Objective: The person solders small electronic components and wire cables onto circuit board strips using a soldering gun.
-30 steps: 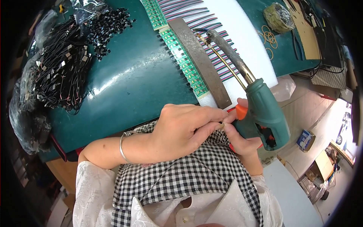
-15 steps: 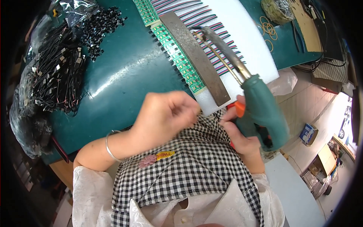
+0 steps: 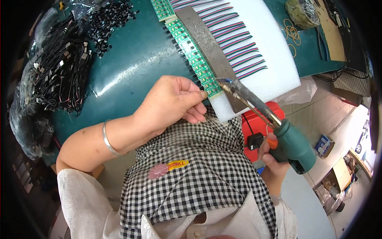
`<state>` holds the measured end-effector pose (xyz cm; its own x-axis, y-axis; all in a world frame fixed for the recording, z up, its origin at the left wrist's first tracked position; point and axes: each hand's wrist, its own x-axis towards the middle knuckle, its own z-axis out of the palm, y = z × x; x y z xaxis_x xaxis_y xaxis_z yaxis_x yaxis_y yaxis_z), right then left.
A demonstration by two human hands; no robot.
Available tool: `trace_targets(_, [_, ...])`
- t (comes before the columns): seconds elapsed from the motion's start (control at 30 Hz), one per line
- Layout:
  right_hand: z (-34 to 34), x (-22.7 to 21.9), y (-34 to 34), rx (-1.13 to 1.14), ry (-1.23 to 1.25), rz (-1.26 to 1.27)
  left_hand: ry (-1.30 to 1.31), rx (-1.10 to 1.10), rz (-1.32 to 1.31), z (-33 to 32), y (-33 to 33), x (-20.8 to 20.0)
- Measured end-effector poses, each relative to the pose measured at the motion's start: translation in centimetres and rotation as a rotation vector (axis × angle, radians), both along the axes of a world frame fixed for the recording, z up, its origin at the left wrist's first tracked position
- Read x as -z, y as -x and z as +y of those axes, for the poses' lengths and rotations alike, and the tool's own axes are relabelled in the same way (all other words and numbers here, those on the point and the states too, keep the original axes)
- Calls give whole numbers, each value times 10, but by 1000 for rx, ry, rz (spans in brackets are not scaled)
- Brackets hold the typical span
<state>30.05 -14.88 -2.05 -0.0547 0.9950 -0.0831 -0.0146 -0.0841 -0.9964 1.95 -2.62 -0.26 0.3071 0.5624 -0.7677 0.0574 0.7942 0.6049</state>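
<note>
The left hand [image 3: 173, 99], fingertips pinched narrow, is beside the near end of a green circuit-board strip [image 3: 193, 55]; whether it holds anything cannot be told. The right hand [image 3: 274, 162] grips a green plastic soldering gun [image 3: 297, 148], metal tip near that end. Right of the strip, a flat, dull bar [image 3: 211, 51] and striped wires [image 3: 234, 36] lie on white foam [image 3: 274, 59]; left, tangled black cables [image 3: 59, 75] heap on the glossy surface [image 3: 131, 75].

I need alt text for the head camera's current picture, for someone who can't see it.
A person's right hand holds a soldering gun, its tip near green circuit boards, with the left hand close by. A bar lies along the boards; wires spread beyond it over white foam; black cables lie left.
</note>
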Motion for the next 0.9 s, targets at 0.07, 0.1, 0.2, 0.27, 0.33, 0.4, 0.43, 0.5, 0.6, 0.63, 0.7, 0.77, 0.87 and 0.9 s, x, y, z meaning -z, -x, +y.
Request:
trace_targets(0.07, [-7,3,-6,35,38,-43,1,3,1,0,0,1])
trace_targets(0.1, [-9,4,-10,15,36,-91,-7,0,6,-1,0,0])
trace_targets(0.2, [-8,4,-11,-10,57,-123,-16,-5,12,-1,-1,1])
trace_targets(0.27, [-7,3,-10,-16,82,-108,-16,-7,12,-2,-1,1])
trace_targets(0.33, [-6,3,-10,-52,79,-80,-28,-8,25,-2,-1,1])
trace_targets(0.4, [-4,3,-6,-39,98,-39,-30,-4,25,-2,-1,1])
trace_targets(0.43, [-3,2,-5,-24,116,3,-33,0,26,-2,-1,1])
trace_targets(0.5, [0,1,-5,-33,125,18,-33,-4,24,-2,-1,1])
trace_targets(0.6, [3,3,-5,-58,122,14,-34,-4,18,-2,-1,1])
trace_targets(0.63, [4,4,-5,-77,108,-3,-35,-2,17,-2,-1,0])
trace_targets(0.7, [6,4,-5,-87,111,11,-39,-2,18,-2,-1,0])
trace_targets(0.77, [5,5,-5,-95,116,26,-41,0,20,-2,-2,0])
trace_targets(0.87, [4,5,-6,-74,91,-29,-39,-1,17,-2,-2,1])
trace_targets(0.9, [7,4,-6,-93,74,-22,-37,-3,17,-2,-2,1])
